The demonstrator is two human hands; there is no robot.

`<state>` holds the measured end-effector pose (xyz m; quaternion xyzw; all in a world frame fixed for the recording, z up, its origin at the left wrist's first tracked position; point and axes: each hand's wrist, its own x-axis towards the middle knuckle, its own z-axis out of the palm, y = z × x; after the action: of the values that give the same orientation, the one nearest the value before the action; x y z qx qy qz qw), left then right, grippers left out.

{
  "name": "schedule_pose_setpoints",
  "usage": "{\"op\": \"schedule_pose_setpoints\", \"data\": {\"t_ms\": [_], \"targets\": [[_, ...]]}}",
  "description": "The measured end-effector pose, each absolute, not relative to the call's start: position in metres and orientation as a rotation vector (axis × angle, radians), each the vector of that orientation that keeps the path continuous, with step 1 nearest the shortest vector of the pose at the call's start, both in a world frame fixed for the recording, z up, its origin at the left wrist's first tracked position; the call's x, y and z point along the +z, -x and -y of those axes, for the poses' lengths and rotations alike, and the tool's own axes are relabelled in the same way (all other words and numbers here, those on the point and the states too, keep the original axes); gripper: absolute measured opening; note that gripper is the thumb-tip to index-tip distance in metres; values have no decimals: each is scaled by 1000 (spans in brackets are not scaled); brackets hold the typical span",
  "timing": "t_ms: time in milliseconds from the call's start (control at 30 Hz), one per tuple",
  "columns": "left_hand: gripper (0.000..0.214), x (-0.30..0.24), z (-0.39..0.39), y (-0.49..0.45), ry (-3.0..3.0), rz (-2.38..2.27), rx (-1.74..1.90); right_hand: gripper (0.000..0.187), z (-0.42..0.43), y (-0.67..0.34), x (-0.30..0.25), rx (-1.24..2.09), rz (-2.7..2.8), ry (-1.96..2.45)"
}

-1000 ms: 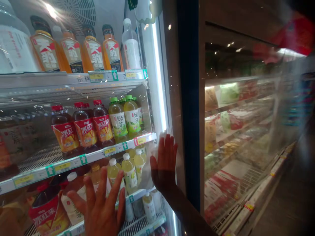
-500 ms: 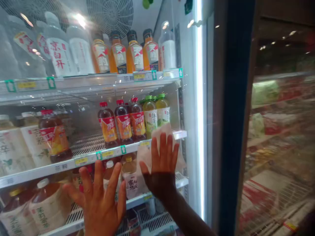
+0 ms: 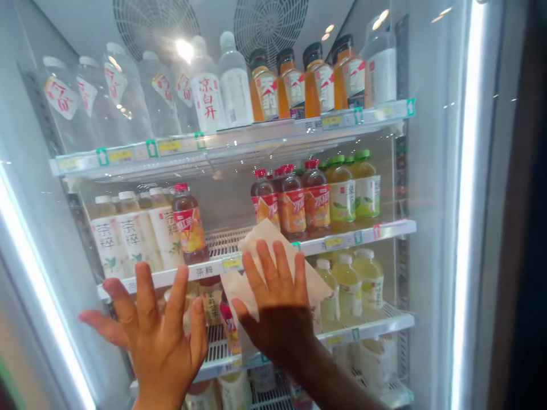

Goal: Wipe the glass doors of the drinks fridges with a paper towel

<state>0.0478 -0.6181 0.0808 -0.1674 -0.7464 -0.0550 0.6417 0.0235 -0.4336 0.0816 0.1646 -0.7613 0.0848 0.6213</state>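
A glass door (image 3: 427,188) of a drinks fridge fills the view. My right hand (image 3: 277,310) lies flat on the glass with fingers spread, pressing a white paper towel (image 3: 265,242) against it at mid-height. My left hand (image 3: 156,330) rests open on the glass to the lower left, fingers spread, holding nothing. Behind the glass stand red-labelled tea bottles (image 3: 293,199), green-capped bottles (image 3: 354,185), orange juice bottles (image 3: 318,80) and clear water bottles (image 3: 207,85) on white wire shelves.
A bright light strip (image 3: 465,228) runs down the door's right frame and another (image 3: 38,285) slants along the left edge. Shelf rails carry price tags (image 3: 331,121). Two round fan grilles (image 3: 269,23) sit at the back top of the fridge.
My right hand has slid the paper towel leftward across the glass, away from the right frame. My left hand has shifted left too. The view has swung left, dropping the neighbouring fridge out of sight.
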Motion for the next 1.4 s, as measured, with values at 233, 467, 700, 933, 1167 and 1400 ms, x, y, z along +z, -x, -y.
{"op": "schedule_pose_setpoints", "data": {"t_ms": [233,467,700,933,1167,1400], "targets": [[84,82,670,-42,365,1748,-101,83,486,-21,118,154,1734,-399],[77,97,685,-35,356,1748,-82,74,495,-11,136,7,1641,-492],[67,162,685,-31,476,1565,-73,71,484,-14,177,-127,1589,-496],[57,238,665,-17,610,1398,11,72,466,-4,246,-169,1551,-418],[58,263,648,-7,687,1337,133,78,431,-4,271,-326,1595,-517],[56,279,616,6,719,1302,97,80,389,-7,287,-311,1606,-399]]}}
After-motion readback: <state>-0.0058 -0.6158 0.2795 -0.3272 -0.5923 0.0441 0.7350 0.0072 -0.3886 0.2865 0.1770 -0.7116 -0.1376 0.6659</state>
